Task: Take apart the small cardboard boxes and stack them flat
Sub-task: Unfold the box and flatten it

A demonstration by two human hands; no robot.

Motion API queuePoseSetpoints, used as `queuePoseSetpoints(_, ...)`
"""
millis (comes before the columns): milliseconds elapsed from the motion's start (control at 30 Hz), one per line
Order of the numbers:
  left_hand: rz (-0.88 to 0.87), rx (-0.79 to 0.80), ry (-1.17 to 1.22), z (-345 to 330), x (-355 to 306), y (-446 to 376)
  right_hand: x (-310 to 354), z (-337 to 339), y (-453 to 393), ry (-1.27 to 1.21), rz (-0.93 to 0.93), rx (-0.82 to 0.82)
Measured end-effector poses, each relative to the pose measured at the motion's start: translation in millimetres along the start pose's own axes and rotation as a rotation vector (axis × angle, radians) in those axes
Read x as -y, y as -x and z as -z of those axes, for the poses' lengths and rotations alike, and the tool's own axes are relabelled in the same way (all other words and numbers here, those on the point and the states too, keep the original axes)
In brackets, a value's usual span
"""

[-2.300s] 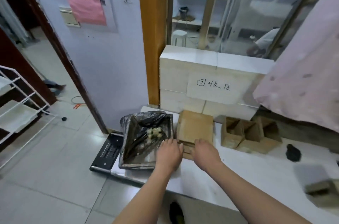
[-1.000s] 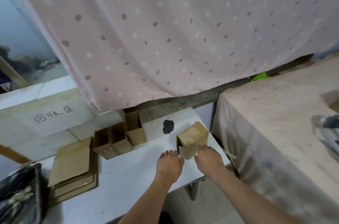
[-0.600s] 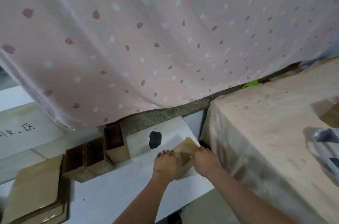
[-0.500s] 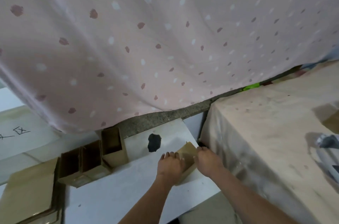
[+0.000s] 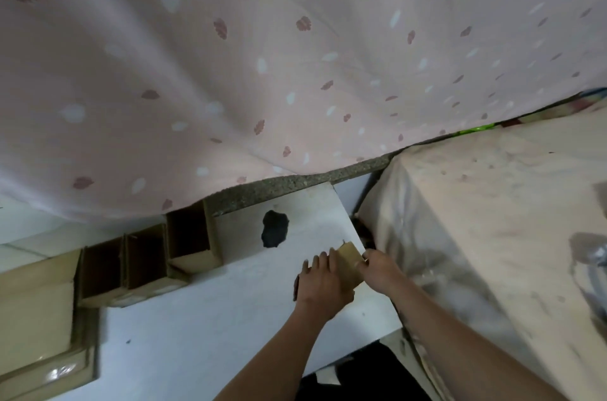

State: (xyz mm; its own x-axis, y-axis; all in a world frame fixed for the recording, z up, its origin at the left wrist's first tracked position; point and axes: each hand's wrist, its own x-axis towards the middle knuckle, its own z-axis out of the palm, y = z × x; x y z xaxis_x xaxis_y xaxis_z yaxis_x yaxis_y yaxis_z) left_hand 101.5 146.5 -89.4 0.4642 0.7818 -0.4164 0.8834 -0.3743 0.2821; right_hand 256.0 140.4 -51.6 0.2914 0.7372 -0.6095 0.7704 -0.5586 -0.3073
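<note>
Brown corrugated cardboard, a small box, lies under both my hands at the near right corner of the white tabletop. My left hand rests palm-down over its left part, fingers fairly straight and laid across the top face, pressing rather than gripping. My right hand meets the box at its right edge, the fingers bent against the cardboard; whether they pinch a flap or only push on it I cannot tell, since the fingertips are hidden. Only a tan wedge of the box shows between the two hands, low and tilted, which I judge to be a box partly collapsed.

Step in hand, by my reading: flattening this one box. The next move calls for even downward pressure so the walls fold along their creases, then a carry leftward across the table.

Farther on, a black irregular patch marks the tabletop just beyond the box. To the left stand three open brown cardboard boxes in a touching row, openings toward me, not yet taken apart. At the far left edge sits the stack of flattened brown cardboard sheets, well apart from my hands. To my right is a cloth-covered beige surface; behind everything hangs a pink curtain with leaf print
</note>
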Motion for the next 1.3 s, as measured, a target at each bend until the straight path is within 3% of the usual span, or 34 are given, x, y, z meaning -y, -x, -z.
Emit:
queuePoseSetpoints(233, 0.059, 0.048, 0.004, 8.9, -2.6, -15.9, 10.9, 11.1, -17.4, -0.067, 0.028, -0.015)
queuePoseSetpoints(400, 0.116, -0.043, 0.049, 13.8, 4.6, -24.5, 33.9, 29.2, -14.1, -0.145, 0.171, -0.046)
queuePoseSetpoints(533, 0.126, -0.161, 0.246, 22.3, 21.8, -29.6, 48.7, 41.9, -9.9, -0.221, 0.282, -0.029)
queuePoseSetpoints(700, 0.06, -0.215, 0.612, 31.8, 48.8, -29.5, 34.8, 51.8, -24.0, -0.255, 0.203, -0.316)
queuePoseSetpoints(867, 0.057, -0.2, 0.805, 18.9, 64.9, -20.6, 25.1, 44.5, -45.0, -0.311, 0.016, -0.015)
queuePoseSetpoints(1067, 0.186, 0.034, 1.122, 10.1, 68.3, -10.2, 27.3, 29.2, -53.8, -0.245, 0.043, -0.029)
queuePoseSetpoints(1167, 0.339, 0.09, 1.275, 11.9, 67.4, -9.0, 22.5, 19.6, -52.5, -0.25, 0.045, 0.019)
queuePoseSetpoints(1300, 0.457, 0.14, 1.35, 18.0, 65.3, -7.4, 23.2, 10.3, -50.1, -0.458, -0.024, 0.08)
